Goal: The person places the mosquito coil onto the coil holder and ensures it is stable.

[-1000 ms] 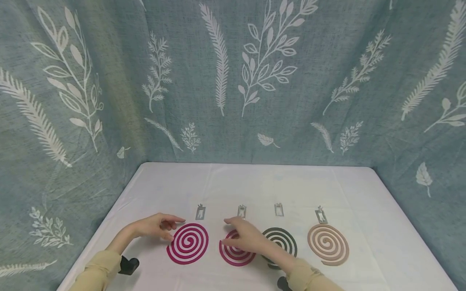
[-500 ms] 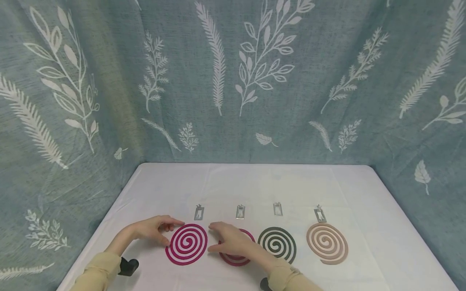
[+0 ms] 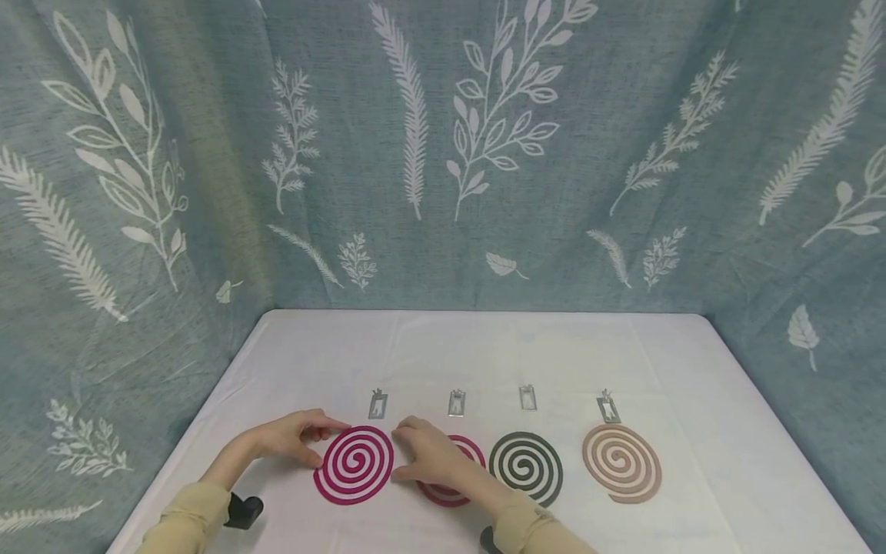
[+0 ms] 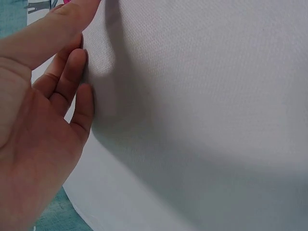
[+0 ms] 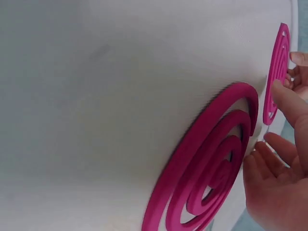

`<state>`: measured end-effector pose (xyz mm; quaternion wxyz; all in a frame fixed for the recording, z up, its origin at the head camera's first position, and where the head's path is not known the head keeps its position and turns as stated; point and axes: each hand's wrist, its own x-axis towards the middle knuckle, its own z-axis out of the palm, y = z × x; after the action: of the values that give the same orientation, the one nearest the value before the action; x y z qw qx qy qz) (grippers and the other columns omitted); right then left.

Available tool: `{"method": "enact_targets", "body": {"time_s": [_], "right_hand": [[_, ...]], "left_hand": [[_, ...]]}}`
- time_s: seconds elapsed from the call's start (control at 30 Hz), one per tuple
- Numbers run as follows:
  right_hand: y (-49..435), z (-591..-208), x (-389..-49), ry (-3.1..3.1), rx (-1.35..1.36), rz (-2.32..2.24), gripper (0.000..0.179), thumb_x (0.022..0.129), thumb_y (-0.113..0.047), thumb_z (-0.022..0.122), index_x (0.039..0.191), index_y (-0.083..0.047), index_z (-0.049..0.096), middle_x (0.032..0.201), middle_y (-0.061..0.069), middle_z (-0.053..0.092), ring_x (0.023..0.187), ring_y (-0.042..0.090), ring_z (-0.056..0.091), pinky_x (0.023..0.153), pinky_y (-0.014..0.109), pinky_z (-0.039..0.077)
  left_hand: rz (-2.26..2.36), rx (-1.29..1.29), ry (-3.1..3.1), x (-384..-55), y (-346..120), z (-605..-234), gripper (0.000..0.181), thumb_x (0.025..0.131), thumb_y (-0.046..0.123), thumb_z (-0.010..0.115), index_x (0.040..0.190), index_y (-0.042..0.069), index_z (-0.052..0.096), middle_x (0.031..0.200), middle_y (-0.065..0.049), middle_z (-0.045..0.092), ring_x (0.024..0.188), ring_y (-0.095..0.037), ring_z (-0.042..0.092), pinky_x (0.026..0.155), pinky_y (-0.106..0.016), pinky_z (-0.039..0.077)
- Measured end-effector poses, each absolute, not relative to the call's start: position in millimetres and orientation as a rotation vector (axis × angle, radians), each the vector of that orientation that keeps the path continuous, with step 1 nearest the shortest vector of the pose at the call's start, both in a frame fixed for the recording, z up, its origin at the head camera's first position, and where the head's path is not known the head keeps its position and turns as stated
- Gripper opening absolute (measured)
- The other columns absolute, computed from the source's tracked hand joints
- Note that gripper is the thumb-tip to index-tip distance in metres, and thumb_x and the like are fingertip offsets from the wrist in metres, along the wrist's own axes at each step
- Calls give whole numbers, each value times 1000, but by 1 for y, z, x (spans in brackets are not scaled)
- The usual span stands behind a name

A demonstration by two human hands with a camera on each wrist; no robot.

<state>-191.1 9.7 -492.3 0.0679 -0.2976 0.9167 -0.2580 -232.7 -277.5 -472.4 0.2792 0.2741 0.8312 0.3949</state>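
A flat pink mosquito coil (image 3: 357, 462) lies on the white table at the left, between my two hands. My left hand (image 3: 291, 437) reaches to its left edge, index fingertip at the upper rim and thumb at the lower left. On the other side, my right hand (image 3: 432, 459) has its fingertips and thumb beside the coil's right edge. The right hand and forearm partly cover a second pink mosquito coil (image 5: 211, 178). In the left wrist view, the left hand's fingers (image 4: 72, 72) are loosely bent, and only a sliver of pink shows at the top.
A dark green mosquito coil (image 3: 526, 464) and a tan mosquito coil (image 3: 621, 462) lie further right in the same row. Behind the row are several small metal coil stands, including one at the left (image 3: 371, 405). A patterned blue-green curtain (image 3: 429, 261) surrounds the table's back and sides.
My right hand has moved left from over the second pink coil to the first coil's right edge. The left thumb has come in to the coil's left rim.
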Motion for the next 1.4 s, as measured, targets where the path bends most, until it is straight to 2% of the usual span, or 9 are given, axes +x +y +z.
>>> {"method": "enact_targets", "body": {"time_s": [0.57,1.03,1.4], "right_hand": [[-3,-490,-189,2846,-845,-732,48,74,-25,81,117,-10,66,115,2,58,107,15,53,94,24,49],[-2,-495,-188,2841,-838,-800,49,73,-26,82,117,-13,67,114,-1,57,104,12,51,90,22,48],[1,-500,-188,2825,-854,-921,47,75,-24,80,117,-10,66,115,3,57,105,15,51,91,25,49]], "left_hand": [[994,686,2314,-231,-273,-472,58,77,15,77,130,2,56,87,-4,44,78,-13,37,64,-21,34],[969,679,2381,-231,-272,-478,58,75,20,79,127,5,60,82,-1,43,75,-11,37,62,-20,34],[1024,685,2371,-233,-274,-483,56,76,21,78,126,4,61,82,-1,44,75,-9,37,63,-20,35]]}}
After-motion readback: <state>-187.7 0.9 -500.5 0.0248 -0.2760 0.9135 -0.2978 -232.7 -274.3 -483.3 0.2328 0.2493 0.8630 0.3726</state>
